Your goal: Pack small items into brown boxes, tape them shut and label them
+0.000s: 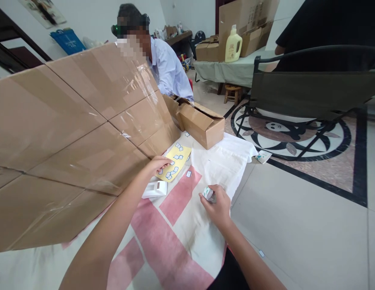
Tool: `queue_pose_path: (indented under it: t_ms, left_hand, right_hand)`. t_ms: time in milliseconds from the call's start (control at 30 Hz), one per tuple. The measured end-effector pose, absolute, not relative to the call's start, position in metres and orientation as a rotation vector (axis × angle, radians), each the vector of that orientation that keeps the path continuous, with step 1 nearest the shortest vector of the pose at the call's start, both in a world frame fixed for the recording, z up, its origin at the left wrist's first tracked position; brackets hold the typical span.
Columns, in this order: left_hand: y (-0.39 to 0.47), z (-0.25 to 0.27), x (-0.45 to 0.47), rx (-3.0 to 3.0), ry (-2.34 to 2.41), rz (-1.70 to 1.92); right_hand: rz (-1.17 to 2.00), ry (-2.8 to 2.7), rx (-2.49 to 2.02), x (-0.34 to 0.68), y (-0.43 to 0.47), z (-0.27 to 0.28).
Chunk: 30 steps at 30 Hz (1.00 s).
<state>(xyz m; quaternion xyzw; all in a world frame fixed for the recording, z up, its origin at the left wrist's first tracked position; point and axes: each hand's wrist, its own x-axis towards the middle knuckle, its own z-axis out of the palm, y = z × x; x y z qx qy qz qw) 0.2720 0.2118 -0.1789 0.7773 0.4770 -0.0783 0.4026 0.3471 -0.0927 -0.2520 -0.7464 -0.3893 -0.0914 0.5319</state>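
My left hand [159, 164] reaches over a yellow sheet [185, 152], its fingers drawn together at a small white label [172, 163]. Whether that label is lifted or still lying on the sheet is hard to see. Several more white labels with blue edges [172, 173] are scattered over the sheet. My right hand [219, 203], above the cloth on the right, is closed around a small white-and-green object [208, 193] with a see-through part. Beside my left wrist lies a white plastic device [155, 189] with a small window. One loose label [189, 174] rests on the cloth.
A tall cardboard wall [84, 141] stands along the left. Behind the sheet is a brown cardboard box [202, 125]. A red-and-white cloth [181, 249] covers the table. Across from me sits a person in a light shirt [169, 66]; a folding chair [311, 92] stands at right.
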Motion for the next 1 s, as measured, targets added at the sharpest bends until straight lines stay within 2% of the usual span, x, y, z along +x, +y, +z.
queue_pose_path:
  t_ms: [333,700,867,1000]
  left_hand:
    - [0.204,-0.180,0.281,2.438,1.364,-0.091]
    - [0.204,-0.157,0.256,2.682,1.144,-0.018]
    - [0.198,-0.167,0.254,2.742,0.832,-0.204]
    - [0.197,-0.163,0.257,2.742,0.786,-0.294]
  right_hand:
    - [-0.216,-0.929,-1.786,0.347,-0.092,-0.252]
    - [-0.205,-0.922,-1.792,0.347,-0.092,-0.252]
    - [-0.191,-0.918,-1.802,0.347,-0.092,-0.253]
    - [-0.186,-0.920,-1.809,0.347,-0.093,-0.252]
